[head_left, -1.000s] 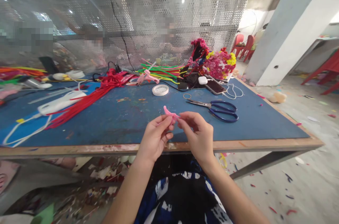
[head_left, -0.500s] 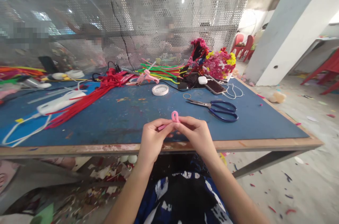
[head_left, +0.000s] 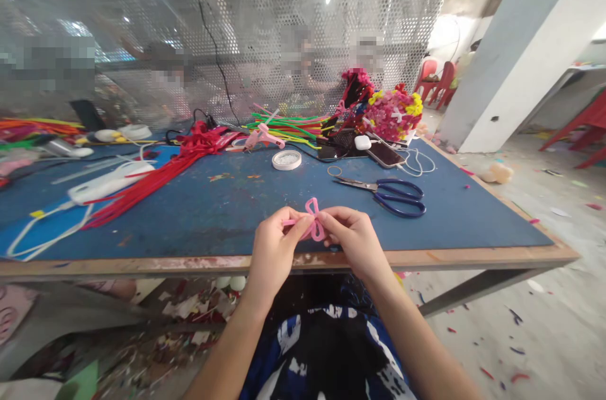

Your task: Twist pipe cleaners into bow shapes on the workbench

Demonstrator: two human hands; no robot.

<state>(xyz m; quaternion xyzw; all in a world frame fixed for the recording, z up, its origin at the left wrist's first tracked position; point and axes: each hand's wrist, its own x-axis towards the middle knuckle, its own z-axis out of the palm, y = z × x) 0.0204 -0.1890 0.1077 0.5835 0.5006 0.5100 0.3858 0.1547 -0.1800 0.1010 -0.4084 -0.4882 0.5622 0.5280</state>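
Note:
A pink pipe cleaner (head_left: 312, 205), bent into several petal-like loops, is held between my two hands above the table's front edge. My left hand (head_left: 277, 242) pinches it from the left, and a straight end sticks out past those fingers. From the right, my right hand (head_left: 351, 237) pinches the loops between thumb and forefinger. One loop points up and another hangs down between the thumbs. Blue-handled scissors (head_left: 400, 195) lie on the table to the right of my hands, blades pointing left. A thin tan ring (head_left: 334, 171) rests near their tips.
On the blue tabletop (head_left: 227, 204) stand a white roll of tape (head_left: 286, 161) and a pink glue gun (head_left: 263, 136). Red pipe cleaners (head_left: 142, 188) and a white power strip (head_left: 111, 182) lie left. Pink and yellow flowers (head_left: 392, 113) and a phone (head_left: 386, 155) are back right.
The pink pipe cleaner showed one upright loop; now loops show both above and below the fingers. My hands have moved slightly apart, and the right fingers have shifted on it.

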